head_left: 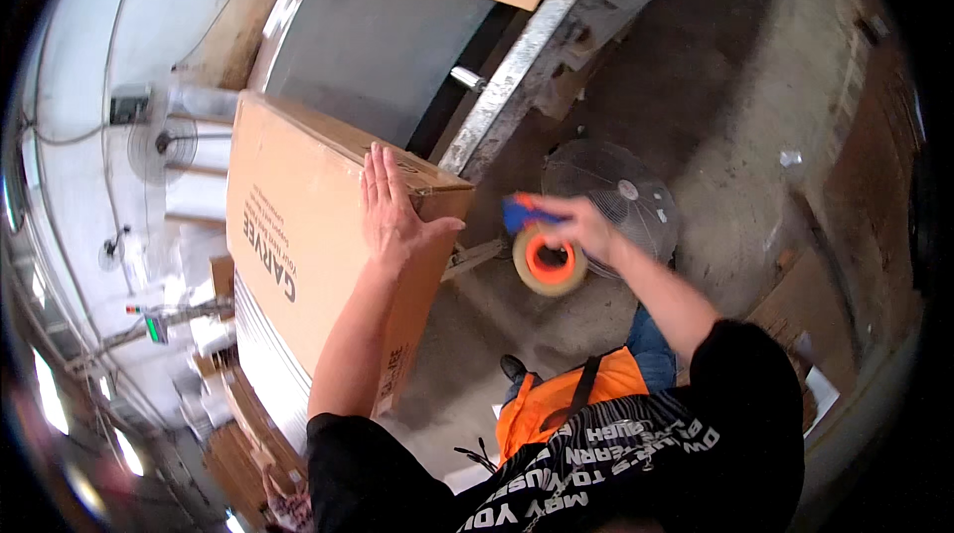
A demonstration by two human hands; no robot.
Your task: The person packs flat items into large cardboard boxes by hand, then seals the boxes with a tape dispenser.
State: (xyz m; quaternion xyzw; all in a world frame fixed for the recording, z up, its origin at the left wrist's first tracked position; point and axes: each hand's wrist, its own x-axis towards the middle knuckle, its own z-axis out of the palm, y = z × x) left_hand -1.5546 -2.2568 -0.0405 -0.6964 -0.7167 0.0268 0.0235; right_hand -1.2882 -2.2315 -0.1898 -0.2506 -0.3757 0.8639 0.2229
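Two bare hands work at a large cardboard box (298, 235). Left hand (393, 210) lies flat on the box's upper face near its corner, fingers extended and close together, thumb spread toward the edge. Right hand (581, 225) is well apart from the box, to its right, fingers curled around the blue handle of a tape dispenser (547, 255) carrying an orange-cored roll of clear tape. Behind the box runs a dark conveyor belt (378, 46) with a metal side rail (517, 76). Below the dispenser, a round fan (621, 195) stands on the concrete floor (735, 165).
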